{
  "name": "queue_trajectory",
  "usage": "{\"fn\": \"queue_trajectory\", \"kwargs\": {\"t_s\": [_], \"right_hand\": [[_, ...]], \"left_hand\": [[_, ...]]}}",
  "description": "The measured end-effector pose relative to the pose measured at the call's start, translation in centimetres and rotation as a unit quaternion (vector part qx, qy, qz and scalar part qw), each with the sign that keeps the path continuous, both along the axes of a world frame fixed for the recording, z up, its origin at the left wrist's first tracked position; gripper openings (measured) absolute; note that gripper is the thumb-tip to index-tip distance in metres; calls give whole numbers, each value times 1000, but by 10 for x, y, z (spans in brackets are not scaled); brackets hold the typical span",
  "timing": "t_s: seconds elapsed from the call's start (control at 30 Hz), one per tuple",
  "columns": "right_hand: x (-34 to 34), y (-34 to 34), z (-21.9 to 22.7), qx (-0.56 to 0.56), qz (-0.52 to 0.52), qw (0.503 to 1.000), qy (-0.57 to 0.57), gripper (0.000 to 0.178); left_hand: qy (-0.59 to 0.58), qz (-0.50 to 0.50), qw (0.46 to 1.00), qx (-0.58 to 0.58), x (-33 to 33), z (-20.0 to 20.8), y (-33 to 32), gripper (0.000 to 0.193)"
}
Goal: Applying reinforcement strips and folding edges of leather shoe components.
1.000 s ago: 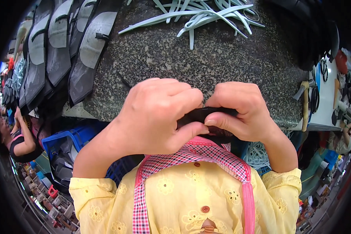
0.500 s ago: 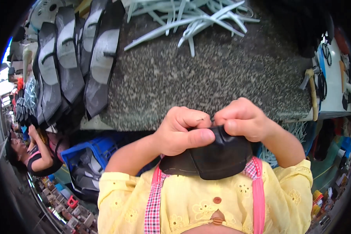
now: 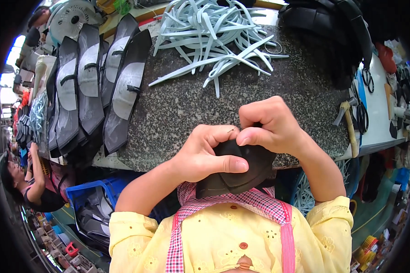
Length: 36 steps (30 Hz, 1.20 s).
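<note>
A black leather piece with stitched seams, like a shoe upper point(image 3: 257, 163), is held between my hands over the table's near edge, close to my chest. My left hand point(image 3: 202, 152) grips its left side, thumb lying across the front and fingers curled behind. At the upper right edge, my right hand point(image 3: 271, 125) pinches the piece between thumb and bent fingers. The two hands nearly meet at the top of the piece. What the curled fingers do behind it is hidden.
Several black pieces with grey patches point(image 3: 123, 93) lie at the left of the speckled stone slab point(image 3: 182, 109). Pale blue strips point(image 3: 209, 32) are heaped at the back. A hammer point(image 3: 348, 123) lies right; a blue crate point(image 3: 77, 191) stands lower left. Another person point(image 3: 36, 182) is at far left.
My right hand has risen and turned, drawing up the top of the piece, which is now more folded. My left hand keeps its grip. The view has shifted to show more of the table's back.
</note>
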State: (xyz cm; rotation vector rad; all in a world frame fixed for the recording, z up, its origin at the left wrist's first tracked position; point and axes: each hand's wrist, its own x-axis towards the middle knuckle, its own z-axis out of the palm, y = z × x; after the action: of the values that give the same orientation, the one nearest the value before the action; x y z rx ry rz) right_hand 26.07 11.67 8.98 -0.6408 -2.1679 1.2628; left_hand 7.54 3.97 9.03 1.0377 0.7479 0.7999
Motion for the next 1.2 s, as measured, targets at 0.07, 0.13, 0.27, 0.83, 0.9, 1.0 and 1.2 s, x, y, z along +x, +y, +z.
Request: {"fn": "queue_trajectory", "kwargs": {"t_s": [0.07, 0.13, 0.27, 0.83, 0.9, 1.0, 1.2], "right_hand": [[-3, 4, -8, -74, 12, 997, -13, 38], [-12, 10, -10, -91, 7, 996, 3, 36], [-29, 39, -12, 70, -81, 994, -20, 27], [136, 131, 121, 227, -353, 907, 42, 60], [204, 204, 116, 326, -411, 840, -139, 69], [260, 237, 75, 278, -497, 691, -445, 90], [160, 125, 92, 496, -484, 719, -52, 62]], "left_hand": [[-38, 25, 999, -23, 4, -7, -6, 26], [-73, 50, 996, -31, 3, -18, -5, 28], [-175, 146, 972, -57, -2, -32, 11, 28], [839, 262, 386, 282, -202, -83, -2, 68], [811, 301, 426, 264, -193, -89, 12, 66], [773, 309, 493, 252, -170, -60, 17, 56], [423, 409, 766, 260, -103, 35, -15, 41]]}}
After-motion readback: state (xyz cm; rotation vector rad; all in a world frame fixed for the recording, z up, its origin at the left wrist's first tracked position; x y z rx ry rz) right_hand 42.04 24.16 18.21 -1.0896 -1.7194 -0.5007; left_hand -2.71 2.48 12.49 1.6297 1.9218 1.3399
